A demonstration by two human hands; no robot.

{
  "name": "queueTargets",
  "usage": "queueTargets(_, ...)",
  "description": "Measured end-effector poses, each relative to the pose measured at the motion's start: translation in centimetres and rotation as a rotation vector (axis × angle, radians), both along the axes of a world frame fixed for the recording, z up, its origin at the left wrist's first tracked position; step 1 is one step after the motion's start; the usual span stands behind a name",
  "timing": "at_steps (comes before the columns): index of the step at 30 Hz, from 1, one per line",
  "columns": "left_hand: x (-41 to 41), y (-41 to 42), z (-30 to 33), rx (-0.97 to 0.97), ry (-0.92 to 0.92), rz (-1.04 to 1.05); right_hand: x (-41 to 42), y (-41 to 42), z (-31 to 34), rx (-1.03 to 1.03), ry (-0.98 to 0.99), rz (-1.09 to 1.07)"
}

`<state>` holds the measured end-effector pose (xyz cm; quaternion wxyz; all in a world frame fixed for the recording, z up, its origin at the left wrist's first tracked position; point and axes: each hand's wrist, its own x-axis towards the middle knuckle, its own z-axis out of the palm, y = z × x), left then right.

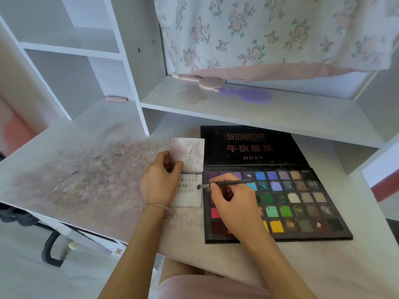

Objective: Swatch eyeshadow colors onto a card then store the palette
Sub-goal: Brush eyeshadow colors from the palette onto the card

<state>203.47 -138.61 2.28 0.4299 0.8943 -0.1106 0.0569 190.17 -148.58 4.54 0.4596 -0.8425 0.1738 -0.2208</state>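
A large black eyeshadow palette (287, 199) lies open on the desk, its lid (250, 147) folded back flat, with several coloured pans in rows. To its left lies a small card folder: a clear lower page (190, 197) carrying rows of small swatches and a stained upper flap (190, 152). My left hand (159, 182) pinches the lower left corner of that flap, thumb on top. My right hand (235, 210) holds a thin dark brush (226, 184); its tip sits at the right edge of the swatch page. My right hand covers some of the left pans.
The desk top (86, 169) is smudged with powder to the left. A shelf (237, 108) just behind the palette holds a pink hand mirror (207, 83) and a purple brush (250, 96). A floral cloth (269, 35) hangs above. A small pink item (115, 98) lies in the left cubby.
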Motion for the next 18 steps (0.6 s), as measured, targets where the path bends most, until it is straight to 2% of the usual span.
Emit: queueTargets(18, 0.0, 0.0, -0.08, 0.027, -0.021, -0.008, 0.28, 0.1, -0.18, -0.049, 0.068, 0.027)
